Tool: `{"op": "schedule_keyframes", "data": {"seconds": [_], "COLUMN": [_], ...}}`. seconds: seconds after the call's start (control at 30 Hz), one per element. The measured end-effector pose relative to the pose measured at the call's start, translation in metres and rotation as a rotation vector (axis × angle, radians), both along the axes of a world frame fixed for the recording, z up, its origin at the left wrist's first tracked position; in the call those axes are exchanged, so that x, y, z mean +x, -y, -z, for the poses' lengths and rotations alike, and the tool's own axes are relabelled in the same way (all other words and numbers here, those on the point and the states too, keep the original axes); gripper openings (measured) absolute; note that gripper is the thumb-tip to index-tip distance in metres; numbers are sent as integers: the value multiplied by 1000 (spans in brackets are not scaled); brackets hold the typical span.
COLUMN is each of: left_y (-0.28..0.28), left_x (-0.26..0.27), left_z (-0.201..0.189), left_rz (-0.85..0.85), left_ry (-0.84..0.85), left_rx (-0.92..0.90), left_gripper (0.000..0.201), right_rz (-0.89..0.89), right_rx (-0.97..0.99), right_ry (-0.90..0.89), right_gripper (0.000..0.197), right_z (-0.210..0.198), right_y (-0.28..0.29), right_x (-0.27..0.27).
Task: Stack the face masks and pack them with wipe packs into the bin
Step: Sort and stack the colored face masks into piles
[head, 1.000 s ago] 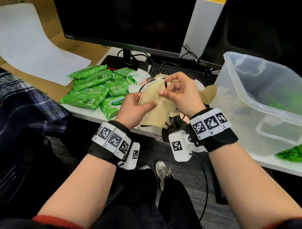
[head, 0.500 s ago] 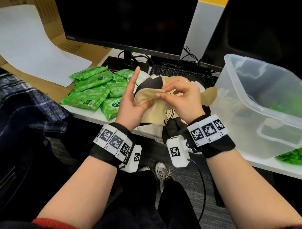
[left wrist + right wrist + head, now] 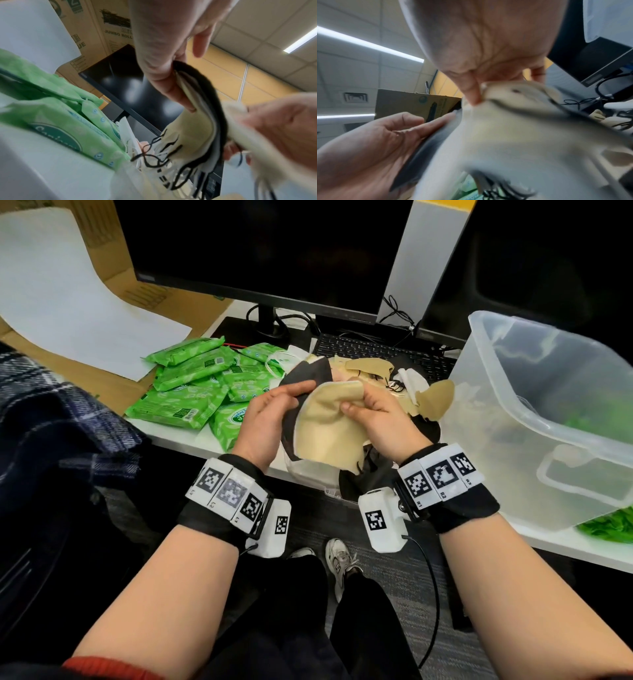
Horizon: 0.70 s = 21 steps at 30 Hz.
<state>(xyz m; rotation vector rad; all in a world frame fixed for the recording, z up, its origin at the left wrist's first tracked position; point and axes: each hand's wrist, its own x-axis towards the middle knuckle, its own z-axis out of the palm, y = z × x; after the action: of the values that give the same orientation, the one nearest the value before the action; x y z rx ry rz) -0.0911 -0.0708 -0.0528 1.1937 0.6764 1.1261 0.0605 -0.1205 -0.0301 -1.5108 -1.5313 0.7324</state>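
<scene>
My left hand [image 3: 291, 395] grips a small stack of face masks [image 3: 298, 378] with black, white and beige layers above the desk's front edge; its thumb [image 3: 171, 88] presses on the stack [image 3: 205, 121]. My right hand [image 3: 352, 402] pinches the top edge of a beige mask [image 3: 329, 433] laid against the front of that stack; thumb [image 3: 471, 92] and fingers close on its rim [image 3: 505, 121]. More loose masks [image 3: 376, 368] lie behind my hands. Several green wipe packs [image 3: 191, 385] are piled to the left. The clear plastic bin [image 3: 548, 412] stands to the right.
A monitor [image 3: 260, 244] and keyboard [image 3: 376, 350] sit behind the masks, with cables beside them. A white paper sheet on cardboard [image 3: 68, 296] lies at far left. A plaid cloth [image 3: 51, 412] hangs at the left. More green packs [image 3: 609, 525] show beyond the bin.
My left hand's fingers, spread with the index pointing up half a second ago, have closed over the stack. My right hand has brought the beige mask against the stack's front.
</scene>
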Motion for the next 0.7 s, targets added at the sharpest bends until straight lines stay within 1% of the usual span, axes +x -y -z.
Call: {"op": "schedule_keyframes", "data": {"seconds": [0.03,0.1,0.13,0.17,0.2,0.27,0.33,0.37,0.43,0.47,0.53,0.6,0.7], "left_y": [-1,-1,-1,-1,-2,-2,1,3,9,12,15,14,14], "left_x": [-1,-3,-4,-4,-4,-4,-3,-2,-1,0,2,2,3], "left_z": [-2,-3,-3,-3,-1,0,0,0,0,0,1,3,5], "left_rz": [-6,-42,-59,-69,-67,-33,19,44,96,106,102,79,51], "left_ry": [9,-6,-23,-32,-33,-33,-43,-35,-6,-2,-35,-80,-126], "left_rx": [-13,-4,2,2,-7,-34,-45,-45,-21,0,52,80,119], "left_gripper": [36,35,34,33,32,38,46,44,32,24,8,14,22], "right_rz": [27,115,165,190,178,59,-73,-100,-122,-121,-78,-23,70], "right_rx": [-62,-160,-161,-127,-69,-6,-3,-13,-8,-2,-11,-10,4], "right_ry": [78,280,280,205,126,-10,-81,-87,-43,-11,21,43,83], "right_gripper": [21,28,33,35,36,36,32,40,62,69,76,74,49], "right_z": [3,6,6,3,-1,-10,-16,-18,-17,-16,-15,-16,-14], "right_y": [-2,-2,-1,0,1,4,5,4,1,-1,-1,-1,-2], "right_x": [4,11,13,12,11,4,-1,-6,-9,-10,-12,-12,-14]}}
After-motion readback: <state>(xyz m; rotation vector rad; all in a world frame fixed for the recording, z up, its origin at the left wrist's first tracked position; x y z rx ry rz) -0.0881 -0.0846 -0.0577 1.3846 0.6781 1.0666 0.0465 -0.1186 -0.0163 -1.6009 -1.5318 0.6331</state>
